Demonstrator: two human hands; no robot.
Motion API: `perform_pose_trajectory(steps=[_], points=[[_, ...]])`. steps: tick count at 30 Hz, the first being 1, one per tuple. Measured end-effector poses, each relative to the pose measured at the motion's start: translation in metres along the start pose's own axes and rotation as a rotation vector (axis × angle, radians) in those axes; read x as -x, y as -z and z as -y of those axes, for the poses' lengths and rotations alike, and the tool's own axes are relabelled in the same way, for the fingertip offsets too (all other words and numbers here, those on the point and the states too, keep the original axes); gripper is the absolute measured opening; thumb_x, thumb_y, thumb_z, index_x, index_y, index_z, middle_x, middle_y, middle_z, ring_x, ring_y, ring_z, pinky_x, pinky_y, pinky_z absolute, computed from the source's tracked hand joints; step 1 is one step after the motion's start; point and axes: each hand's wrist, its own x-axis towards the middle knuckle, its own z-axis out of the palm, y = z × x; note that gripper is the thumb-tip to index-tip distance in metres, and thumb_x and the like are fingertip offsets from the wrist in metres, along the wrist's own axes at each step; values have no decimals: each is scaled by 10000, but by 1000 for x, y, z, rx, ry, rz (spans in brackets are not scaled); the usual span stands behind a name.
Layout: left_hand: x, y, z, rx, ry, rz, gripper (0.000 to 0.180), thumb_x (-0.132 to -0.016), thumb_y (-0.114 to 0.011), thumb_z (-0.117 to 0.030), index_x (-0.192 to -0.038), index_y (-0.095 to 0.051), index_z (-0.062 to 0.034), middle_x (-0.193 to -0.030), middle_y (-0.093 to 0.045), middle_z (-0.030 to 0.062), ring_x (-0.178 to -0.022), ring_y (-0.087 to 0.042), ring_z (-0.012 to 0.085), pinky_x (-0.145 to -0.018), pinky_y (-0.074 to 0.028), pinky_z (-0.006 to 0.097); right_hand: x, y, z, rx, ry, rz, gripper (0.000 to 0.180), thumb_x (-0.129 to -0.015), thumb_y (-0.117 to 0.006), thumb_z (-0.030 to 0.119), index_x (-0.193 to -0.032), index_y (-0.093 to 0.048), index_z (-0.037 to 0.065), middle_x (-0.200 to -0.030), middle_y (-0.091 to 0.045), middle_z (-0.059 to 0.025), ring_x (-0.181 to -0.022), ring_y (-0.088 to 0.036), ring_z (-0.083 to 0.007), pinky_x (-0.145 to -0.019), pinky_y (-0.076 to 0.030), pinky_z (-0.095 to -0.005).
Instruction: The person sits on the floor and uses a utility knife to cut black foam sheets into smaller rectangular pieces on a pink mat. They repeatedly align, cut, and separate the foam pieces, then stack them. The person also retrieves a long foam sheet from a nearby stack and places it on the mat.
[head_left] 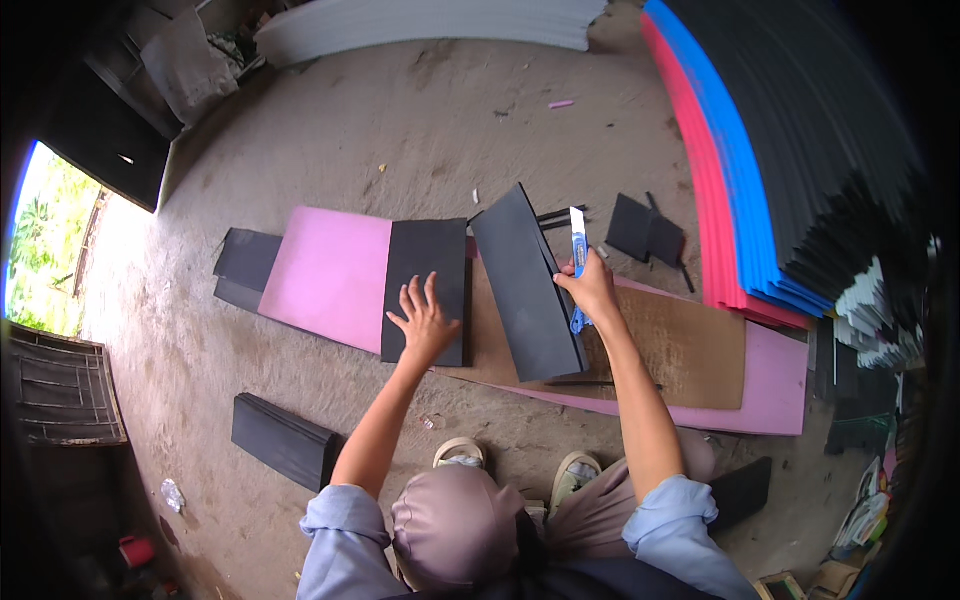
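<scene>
At centre, the left hand (428, 325) spreads over a black sheet (428, 248), the right hand (594, 290) pinches a dark panel (525, 295) and a utility knife (579, 252), probably separating after cutting, next needing careful placing.

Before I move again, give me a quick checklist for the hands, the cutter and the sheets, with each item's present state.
1. Left hand pressing firmly on the black sheet: cannot tell; fingers spread over it.
2. Blue cutter gripped in the right hand: ok.
3. Cutter's tip clear of left hand: ok, pointing away.
4. Black panel lined up with black sheet: not ok, angled.
5. Brown board free of scraps: not ok, thin dark strip on it.
</scene>
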Motion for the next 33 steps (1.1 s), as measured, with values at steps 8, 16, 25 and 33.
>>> perform_pose_trajectory(steps=[8,16,25,33], points=[[-14,161,-52,267,-510,-446,861,-641,-722,-284,-1312,-203,-132,-1292,-279,194,-1243,-214,365,-972,-229,530,56,81,52,-123,401,-92,285,-692,-638,46,-931,-490,-2,-805,-623,-115,-741,-624,-221,-673,-478,-306],[29,215,-65,384,-531,3,570,-737,-645,-307,-1178,-401,-41,-1068,-529,222,-979,-518,370,-790,-438,396,100,76,43,-56,608,-146,304,-730,-591,15,-983,-423,-1,-824,-562,-128,-792,-574,-270,-681,-447,-347],[76,161,-95,-14,-613,-311,302,-741,-613,-185,-940,-429,-52,-851,-537,105,-793,-581,274,-620,-485,372,126,79,21,-672,-177,193,232,-886,-367,105,-1098,-276,82,-748,-549,-110,-571,-586,-192,-473,-486,-316],[68,148,-114,-30,-636,-323,338,-728,-626,-205,-970,-448,-49,-843,-549,94,-789,-581,263,-622,-479,357,151,71,50,277,343,-138,252,-880,-408,214,-1024,-392,7,-573,-556,-203,-542,-586,-353,-435,-455,-433]])
